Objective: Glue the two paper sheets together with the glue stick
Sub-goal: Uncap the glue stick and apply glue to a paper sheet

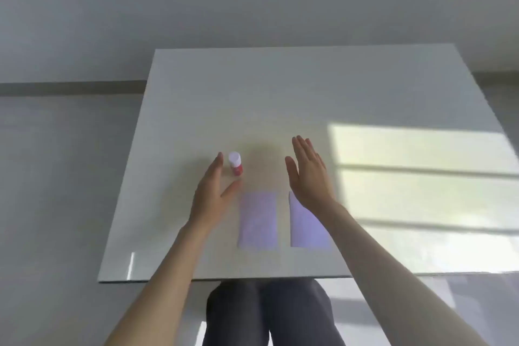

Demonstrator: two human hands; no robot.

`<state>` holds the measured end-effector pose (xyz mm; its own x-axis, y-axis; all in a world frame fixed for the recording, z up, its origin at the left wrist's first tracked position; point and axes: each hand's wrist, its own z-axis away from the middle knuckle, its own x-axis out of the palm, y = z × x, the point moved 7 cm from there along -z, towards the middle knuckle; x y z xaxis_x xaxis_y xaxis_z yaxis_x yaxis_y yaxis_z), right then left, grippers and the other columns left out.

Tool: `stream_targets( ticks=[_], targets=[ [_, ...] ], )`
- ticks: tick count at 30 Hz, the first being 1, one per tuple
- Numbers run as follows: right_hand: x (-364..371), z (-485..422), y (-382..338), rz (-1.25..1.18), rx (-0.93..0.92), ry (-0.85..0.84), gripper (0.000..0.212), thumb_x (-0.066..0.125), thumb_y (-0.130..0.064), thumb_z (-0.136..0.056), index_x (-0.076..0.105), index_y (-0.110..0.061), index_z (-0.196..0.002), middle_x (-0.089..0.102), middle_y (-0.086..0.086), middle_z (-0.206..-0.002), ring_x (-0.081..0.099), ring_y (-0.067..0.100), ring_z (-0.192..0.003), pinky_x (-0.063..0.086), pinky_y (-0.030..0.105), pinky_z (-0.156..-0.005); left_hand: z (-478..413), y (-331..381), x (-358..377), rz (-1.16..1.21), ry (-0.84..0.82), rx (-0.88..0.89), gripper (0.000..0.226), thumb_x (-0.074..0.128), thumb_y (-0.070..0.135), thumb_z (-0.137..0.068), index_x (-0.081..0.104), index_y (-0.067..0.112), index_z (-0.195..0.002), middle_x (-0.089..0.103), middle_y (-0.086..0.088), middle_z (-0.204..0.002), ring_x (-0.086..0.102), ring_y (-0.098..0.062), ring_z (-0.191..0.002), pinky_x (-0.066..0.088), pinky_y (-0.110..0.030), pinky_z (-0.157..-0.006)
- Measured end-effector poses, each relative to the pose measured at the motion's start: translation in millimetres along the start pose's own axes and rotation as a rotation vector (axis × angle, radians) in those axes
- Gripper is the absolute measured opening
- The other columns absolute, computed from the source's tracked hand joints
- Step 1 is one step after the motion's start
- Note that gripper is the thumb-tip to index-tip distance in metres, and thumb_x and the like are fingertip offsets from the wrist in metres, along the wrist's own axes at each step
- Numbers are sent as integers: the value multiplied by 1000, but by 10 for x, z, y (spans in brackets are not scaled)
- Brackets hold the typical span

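Surface: a glossy white square surface [295, 98], seen from above by a seated person; bright window light falls in bands across its right side.
Room: pale grey floor [56, 177] all round, with a darker strip running across at the left; the person's knees in dark trousers [269, 314] show beneath the near edge.
Glue stick: a small glue stick [235, 163] with a white cap and a red body stands upright on the surface, left of centre, beyond the sheets.
Left sheet: a pale lilac paper sheet [258, 220] lies flat, long side running away from the person, near the front edge.
Right sheet: a second lilac paper sheet [307, 229] lies beside it with a strip of bare surface between them; its far right corner is hidden by the right forearm.
Left hand: the left hand [210, 194] is held edge-on, its fingers [217, 163] straight and spread from the thumb, gripping nothing; the fingertips are just beside the glue stick, contact not clear.
Right hand: the right hand [307, 171] is above the surface, palm turned inward, fingers extended and empty, well apart from the glue stick.
Open room: the far half of the surface and the sunlit right part are bare; the sheets sit a little back from the near edge.
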<state>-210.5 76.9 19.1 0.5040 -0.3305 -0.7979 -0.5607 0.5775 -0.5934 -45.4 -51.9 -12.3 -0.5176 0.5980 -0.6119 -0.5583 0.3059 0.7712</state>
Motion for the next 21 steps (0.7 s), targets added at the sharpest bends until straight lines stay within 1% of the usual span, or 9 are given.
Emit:
stream_targets(
  ticks=[2, 5, 8, 10, 12, 14, 16, 18, 21],
  targets=[
    [34, -41, 42, -51, -68, 115, 51, 34, -27, -100, 26, -8, -148, 27, 7, -157, 15, 21, -148, 19, 41, -119, -53, -77, 37, 47, 92, 61, 52, 62, 36, -87, 49, 24, -135, 53, 10, -140, 48, -6, -130, 40, -22, -102],
    [58, -130, -68, -116, -182, 220, 50, 39, -26, -99, 32, -7, -145, 33, 11, -154, 23, 24, -146, 23, 40, -118, -161, -120, 69, 132, 191, 113, 33, 65, 36, -82, 67, 27, -114, 69, 16, -115, 63, -2, -107, 46, -14, -83],
    [7, -81, -217, -177, -300, 330, 49, 49, -26, -96, 41, -7, -140, 41, 14, -148, 38, 26, -137, 32, 34, -110, -157, -8, 39, 165, 308, 224, 27, 69, 22, -80, 72, 16, -106, 73, 5, -104, 65, -5, -97, 41, 0, -77],
    [-57, 59, -281, -261, -349, 405, 45, 56, -25, -93, 50, -9, -134, 52, 12, -135, 54, 23, -117, 38, 19, -93, -42, 88, -14, 169, 361, 310, 27, 72, 16, -78, 71, 14, -105, 71, 4, -95, 64, -7, -87, 39, 3, -75],
    [-125, 243, -263, -420, -303, 444, 39, 60, -31, -90, 58, -12, -124, 63, 5, -109, 62, 12, -85, 39, 11, -72, 129, 210, -68, 140, 390, 387, 28, 75, 14, -75, 72, 16, -103, 66, 6, -88, 61, -9, -79, 40, 0, -71],
    [-163, 408, -215, -577, -181, 409, 40, 55, -48, -88, 64, -15, -110, 69, 0, -75, 62, 8, -57, 43, 17, -60, 313, 350, -117, 75, 409, 442, 29, 78, 13, -72, 73, 17, -101, 63, 5, -87, 60, -12, -78, 41, -3, -70],
    [-164, 509, -240, -626, -68, 272, 61, 41, -66, -85, 68, -12, -93, 66, 2, -50, 60, 12, -40, 44, 23, -53, 479, 508, -167, 15, 432, 480, 30, 79, 12, -70, 74, 17, -99, 61, 6, -87, 60, -13, -77, 45, -11, -71],
    [-153, 568, -344, -544, -35, 120, 75, 33, -73, -82, 69, -8, -73, 62, 5, -42, 57, 14, -33, 43, 20, -45, 624, 656, -187, -32, 463, 526, 32, 81, 12, -68, 74, 18, -99, 59, 7, -86, 59, -13, -75, 48, -22, -69],
    [-186, 631, -483, -431, -127, 69, 58, 43, -56, -89, 61, -9, -59, 57, 2, -44, 50, 14, -32, 40, 17, -42, 769, 784, -199, -70, 507, 577, 31, 81, 13, -67, 74, 17, -97, 60, 7, -87, 57, -10, -73, 47, -23, -63]
  ],
)
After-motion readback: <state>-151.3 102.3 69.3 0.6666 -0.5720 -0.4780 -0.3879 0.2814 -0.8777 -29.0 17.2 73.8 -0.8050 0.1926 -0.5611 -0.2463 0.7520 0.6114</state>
